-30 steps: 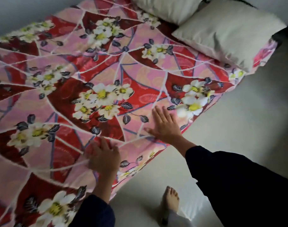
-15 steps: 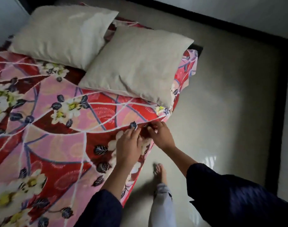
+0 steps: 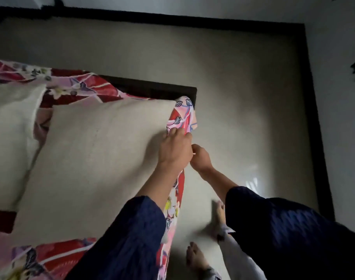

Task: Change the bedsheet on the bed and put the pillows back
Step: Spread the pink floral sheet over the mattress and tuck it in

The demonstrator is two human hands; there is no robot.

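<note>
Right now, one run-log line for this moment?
left hand: grips floral bedsheet edge by near pillow | right hand: curled beside it, hold unclear | far pillow: on bedsheet

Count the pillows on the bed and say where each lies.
2. The first pillow lies at the corner of the bed. The second pillow lies beside it at the picture's left edge, cut off. Others may be out of view.

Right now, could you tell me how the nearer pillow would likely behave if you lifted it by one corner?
The nearer pillow would probably sag rather than stay flat, since its edges curve softly. Being plump, it is likely light for its size. Its plain cover may slide over the bedsheet, so pushing could shift it.
</note>
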